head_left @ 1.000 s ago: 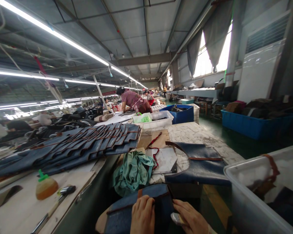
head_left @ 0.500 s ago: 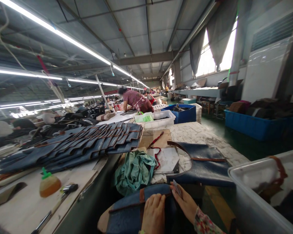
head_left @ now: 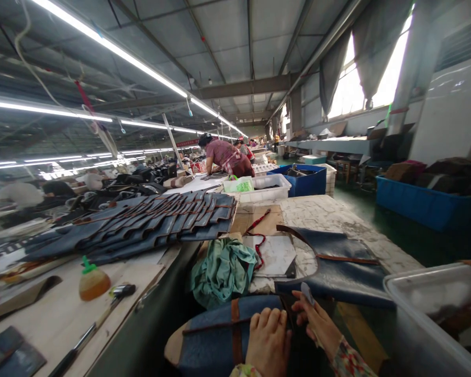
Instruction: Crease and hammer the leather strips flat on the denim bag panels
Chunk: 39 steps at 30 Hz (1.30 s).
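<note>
My left hand [head_left: 267, 340] lies on a blue leather piece [head_left: 210, 335] with brown strips, its fingers stretched toward the piece's far right edge. The leather piece rests low in front of me, its tan rounded end to the left. Just right of that edge, my right hand [head_left: 318, 320] pinches a small flat grey piece [head_left: 307, 293] that points upward; its exact kind I cannot make out. Beyond my hands, a similar blue leather panel [head_left: 343, 272] with a curved cut-out lies on the table, beside a crumpled green cloth [head_left: 223, 272].
A stack of blue leather pieces [head_left: 172, 220] covers the left table. Nearer are a glue bottle [head_left: 94, 283] with a green cap and a brush-like tool [head_left: 90, 332]. A white bin [head_left: 427, 314] stands close on my right. A co-worker [head_left: 225, 157] bends over the table farther ahead.
The view has turned a little left. My left hand has slid right on the leather piece. My right hand, still holding the grey piece, has shifted right, away from the leather's edge.
</note>
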### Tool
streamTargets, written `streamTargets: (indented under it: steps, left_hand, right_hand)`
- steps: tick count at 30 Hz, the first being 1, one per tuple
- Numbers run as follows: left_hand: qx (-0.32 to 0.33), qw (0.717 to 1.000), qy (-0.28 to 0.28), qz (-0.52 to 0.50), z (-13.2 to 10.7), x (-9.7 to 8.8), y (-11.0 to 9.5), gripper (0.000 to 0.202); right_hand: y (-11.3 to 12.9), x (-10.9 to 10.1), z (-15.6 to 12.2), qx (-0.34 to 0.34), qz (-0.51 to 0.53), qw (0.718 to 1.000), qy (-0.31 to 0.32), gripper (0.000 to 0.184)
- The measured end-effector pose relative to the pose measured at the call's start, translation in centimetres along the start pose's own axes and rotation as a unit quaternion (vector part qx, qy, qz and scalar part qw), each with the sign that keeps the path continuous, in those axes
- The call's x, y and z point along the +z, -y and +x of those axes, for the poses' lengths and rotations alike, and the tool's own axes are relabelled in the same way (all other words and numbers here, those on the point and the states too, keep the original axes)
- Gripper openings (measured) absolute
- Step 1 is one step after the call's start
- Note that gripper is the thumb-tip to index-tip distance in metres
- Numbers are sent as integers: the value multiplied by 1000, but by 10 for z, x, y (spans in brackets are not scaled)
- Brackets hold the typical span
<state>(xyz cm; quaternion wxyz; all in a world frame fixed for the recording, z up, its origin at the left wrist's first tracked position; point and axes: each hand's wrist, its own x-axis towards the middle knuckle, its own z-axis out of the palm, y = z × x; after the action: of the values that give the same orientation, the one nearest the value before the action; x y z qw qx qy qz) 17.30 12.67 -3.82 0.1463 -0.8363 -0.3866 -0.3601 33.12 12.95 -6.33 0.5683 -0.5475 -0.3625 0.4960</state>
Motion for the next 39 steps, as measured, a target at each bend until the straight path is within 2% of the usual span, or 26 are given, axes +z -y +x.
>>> streamTargets:
  steps: [4,6,8,10,14,17,24,29,33,35,39]
  left_hand:
    - [-22,999,29,-9,4,-2,-3,23]
    - [-27,999,36,-14,5,-3,-3,23]
    - [-23,999,31,-19,5,-3,-2,24]
    - [-9,1000,14,-23,3,-3,0,24]
    - [6,999,-19,-28,-3,-6,8,27]
    - [5,999,-34,-20,-6,-12,15,33]
    - [22,997,-72,7,-14,-17,29,39]
    - [24,997,-78,15,-19,-10,32,39]
    - [20,996,-83,12,-23,-8,36,38]
    - [23,998,-64,17,-25,-12,39,36]
    - [7,1000,13,17,-23,-26,37,31]
  right_hand:
    - [-1,-11,-7,-28,-70,996,50,69]
    - [4,-13,-10,-89,-148,983,58,61]
    - [14,-12,-15,-184,-239,950,76,47]
    - [26,-9,-21,-260,-322,904,104,36]
    - [45,-2,-37,-320,-431,834,129,30]
    - [48,1,-44,-346,-459,808,128,29]
    - [42,5,-42,-381,-490,777,104,33]
    - [41,24,-41,-403,-509,753,103,32]
    - [38,38,-40,-416,-507,749,97,33]
    - [39,43,-41,-412,-503,754,94,32]
    - [49,49,-44,-383,-515,758,117,28]
